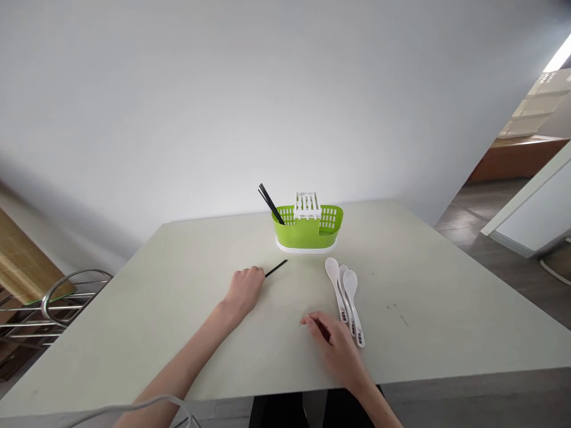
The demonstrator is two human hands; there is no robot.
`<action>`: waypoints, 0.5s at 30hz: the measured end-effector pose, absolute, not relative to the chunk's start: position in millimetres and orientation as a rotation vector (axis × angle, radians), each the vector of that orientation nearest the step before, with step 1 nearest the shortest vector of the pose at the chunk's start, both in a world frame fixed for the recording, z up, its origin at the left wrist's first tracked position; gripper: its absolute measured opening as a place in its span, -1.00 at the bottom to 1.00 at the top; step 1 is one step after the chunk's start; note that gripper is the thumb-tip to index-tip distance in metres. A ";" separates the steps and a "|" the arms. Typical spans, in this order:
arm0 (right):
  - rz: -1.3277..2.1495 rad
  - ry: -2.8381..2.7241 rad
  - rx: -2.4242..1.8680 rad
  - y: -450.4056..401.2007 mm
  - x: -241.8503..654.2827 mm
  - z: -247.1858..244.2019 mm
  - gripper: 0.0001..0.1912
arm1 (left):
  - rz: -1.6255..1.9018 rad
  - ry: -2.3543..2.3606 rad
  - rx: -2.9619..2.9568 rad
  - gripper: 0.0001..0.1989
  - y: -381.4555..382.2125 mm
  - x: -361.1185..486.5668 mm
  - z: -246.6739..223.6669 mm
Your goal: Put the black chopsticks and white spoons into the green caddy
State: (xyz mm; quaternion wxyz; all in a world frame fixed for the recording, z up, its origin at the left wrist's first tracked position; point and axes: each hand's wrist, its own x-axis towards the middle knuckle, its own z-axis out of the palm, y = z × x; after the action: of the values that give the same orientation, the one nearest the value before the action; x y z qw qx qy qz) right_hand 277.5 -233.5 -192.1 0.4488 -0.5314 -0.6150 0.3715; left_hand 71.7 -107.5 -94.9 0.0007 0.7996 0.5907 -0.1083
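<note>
left hand (246, 288) wrapped round a black chopstick (276, 268), well in from the front edge of the table (178, 285)! right hand (332, 345) loosely half-open, just beside white spoons (351, 282), their handle print (344, 317) unreadably small.

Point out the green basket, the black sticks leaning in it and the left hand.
Green basket (307, 236): head view, on its front wall.
Black sticks (272, 205): head view, midway along the visible shafts.
Left hand (245, 289): head view, on its back.

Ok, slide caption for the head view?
Left hand grips a black chopstick before a green cutlery basket; right hand lies beside three white spoons.
</note>
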 end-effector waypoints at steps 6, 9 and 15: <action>0.936 -1.534 -1.323 -235.3 278.8 -192.4 -0.50 | 0.706 1.566 1.961 -0.79 -108.5 67.1 -63.4; 0.946 -1.512 -1.328 -235.6 278.9 -194.1 -0.50 | 0.950 1.314 1.563 -0.66 -111.8 71.7 -62.2; 1.045 -1.418 -1.248 -234.6 278.5 -190.8 -0.45 | 1.010 1.113 1.163 -0.57 -116.8 83.2 -95.5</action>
State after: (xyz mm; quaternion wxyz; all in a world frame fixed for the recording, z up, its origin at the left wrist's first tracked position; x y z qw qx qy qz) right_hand 278.5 -234.6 -190.8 0.4721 -0.5096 -0.5790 0.4269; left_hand 83.2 -116.8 -95.5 0.5816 0.4978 0.4765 0.4323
